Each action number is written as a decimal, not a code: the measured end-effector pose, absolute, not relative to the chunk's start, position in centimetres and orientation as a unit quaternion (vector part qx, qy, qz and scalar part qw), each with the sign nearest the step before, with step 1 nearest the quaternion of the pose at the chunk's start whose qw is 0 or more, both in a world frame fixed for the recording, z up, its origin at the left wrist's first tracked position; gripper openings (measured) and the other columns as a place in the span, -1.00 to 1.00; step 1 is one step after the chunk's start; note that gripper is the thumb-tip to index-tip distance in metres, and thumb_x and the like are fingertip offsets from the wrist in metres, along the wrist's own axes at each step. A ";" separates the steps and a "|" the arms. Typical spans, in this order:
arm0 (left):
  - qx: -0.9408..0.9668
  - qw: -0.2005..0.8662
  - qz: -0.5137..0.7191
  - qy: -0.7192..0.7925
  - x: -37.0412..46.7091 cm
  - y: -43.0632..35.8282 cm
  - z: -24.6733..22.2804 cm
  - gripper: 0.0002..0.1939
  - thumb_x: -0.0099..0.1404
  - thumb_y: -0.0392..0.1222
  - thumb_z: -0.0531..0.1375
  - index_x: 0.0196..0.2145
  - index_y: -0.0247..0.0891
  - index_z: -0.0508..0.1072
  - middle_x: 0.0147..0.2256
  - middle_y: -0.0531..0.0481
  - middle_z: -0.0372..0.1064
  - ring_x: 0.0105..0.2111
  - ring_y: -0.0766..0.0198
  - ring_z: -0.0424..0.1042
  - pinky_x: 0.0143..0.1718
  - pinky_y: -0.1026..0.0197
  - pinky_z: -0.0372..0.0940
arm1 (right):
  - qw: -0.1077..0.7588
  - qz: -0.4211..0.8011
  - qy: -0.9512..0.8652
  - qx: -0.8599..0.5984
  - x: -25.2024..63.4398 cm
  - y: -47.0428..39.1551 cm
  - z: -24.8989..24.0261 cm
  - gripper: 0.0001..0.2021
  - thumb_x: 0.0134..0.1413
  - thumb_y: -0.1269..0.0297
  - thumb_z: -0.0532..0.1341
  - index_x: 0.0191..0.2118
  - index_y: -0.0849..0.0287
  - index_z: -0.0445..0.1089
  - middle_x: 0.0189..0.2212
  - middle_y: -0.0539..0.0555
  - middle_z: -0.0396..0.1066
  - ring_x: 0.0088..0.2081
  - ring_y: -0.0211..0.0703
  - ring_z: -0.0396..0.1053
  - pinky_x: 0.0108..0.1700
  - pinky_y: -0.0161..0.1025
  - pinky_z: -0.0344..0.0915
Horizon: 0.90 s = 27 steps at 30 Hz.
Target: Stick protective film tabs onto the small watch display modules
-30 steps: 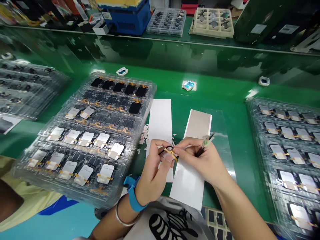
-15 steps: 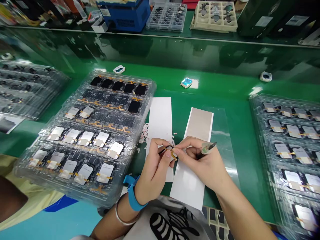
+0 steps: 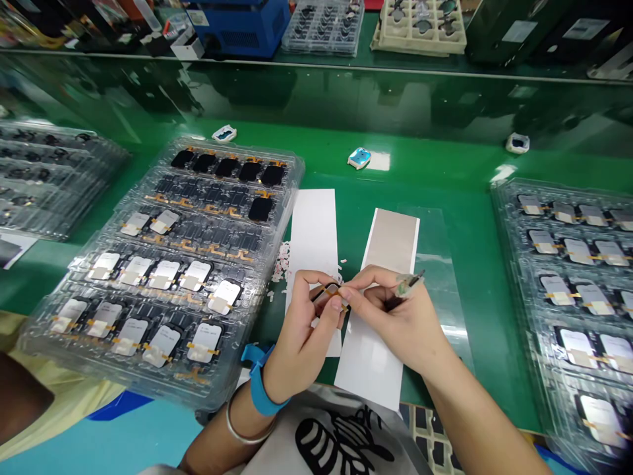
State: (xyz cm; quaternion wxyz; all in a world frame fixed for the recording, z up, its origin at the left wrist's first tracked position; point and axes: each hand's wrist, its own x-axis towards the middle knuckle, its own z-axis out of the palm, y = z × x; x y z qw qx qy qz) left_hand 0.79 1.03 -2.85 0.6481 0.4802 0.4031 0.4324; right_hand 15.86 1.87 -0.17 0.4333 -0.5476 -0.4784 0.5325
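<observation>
The clock is read around the small part (image 3: 332,289), a dark-rimmed piece with an orange strip, which is at the middle, between the two hands. The left hand (image 3: 306,333) grips this part between thumb and curled fingers, on its 9 o'clock side. The right hand (image 3: 393,313) comes from 4 o'clock; its thumb and forefinger pinch the part's edge, but whether they catch also the orange strip is too small to tell. A thin tool (image 3: 409,284) is tucked in the same right hand, its dark tip pointing toward 2 o'clock. A white strip (image 3: 314,224) lies toward 12 o'clock and passes under the left hand. A beige-topped strip (image 3: 392,239) has its far end at 2 o'clock and passes under the right hand. Paper scraps (image 3: 281,260) lie at 10 o'clock, near a clear tray (image 3: 113,377) with rows of modules at 9 o'clock. Another clear tray (image 3: 504,198) stands at 3 o'clock, well apart from the hands. A blue-faced case (image 3: 359,158) lies just after 12, and a white case (image 3: 517,143) at 2 o'clock.
</observation>
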 end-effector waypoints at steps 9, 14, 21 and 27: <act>0.519 0.616 0.428 0.410 0.8 1.3 -2.9 -0.87 0.49 -0.12 0.10 -0.11 -0.15 0.19 -0.38 0.08 0.28 -0.45 0.38 0.27 -0.46 0.38 0.21 | 0.446 0.472 -0.529 -0.546 16.7 2.1 0.5 -0.85 0.16 0.24 0.26 -0.39 0.14 0.51 -0.55 -0.06 0.30 -0.56 -0.35 0.15 -0.54 -0.35 0.10; 0.614 0.567 0.361 0.413 0.7 1.1 -2.2 -0.94 0.52 -0.15 0.01 -0.13 -0.16 0.21 -0.37 0.03 0.38 -0.38 0.30 0.41 -0.35 0.27 0.30 | 0.545 0.311 -0.507 -0.591 19.2 0.0 0.4 -0.64 0.37 0.07 0.06 -0.36 0.07 0.49 -0.31 0.08 0.41 -0.20 -0.13 0.39 -0.14 -0.17 0.35; 0.862 0.347 0.177 0.324 1.1 0.6 -0.2 -0.79 0.48 -0.30 0.01 0.04 -0.26 0.25 0.07 -0.26 0.43 0.23 -0.07 0.27 0.09 -0.15 0.32 | 0.566 0.295 -0.408 -0.652 18.8 -2.8 -2.6 -0.91 0.21 0.23 0.28 -0.26 0.12 0.43 -0.33 0.01 0.47 -0.42 -0.25 0.51 -0.31 -0.28 0.51; 0.913 0.256 0.133 0.288 1.4 1.0 -1.0 -0.83 0.45 -0.36 0.00 -0.04 -0.30 0.28 0.04 -0.34 0.46 0.32 -0.21 0.12 0.11 -0.27 0.29 | 0.527 0.286 -0.426 -0.678 17.8 -2.3 -3.5 -0.91 0.18 0.30 0.29 -0.31 0.17 0.52 -0.28 0.06 0.47 -0.30 -0.22 0.57 -0.26 -0.34 0.55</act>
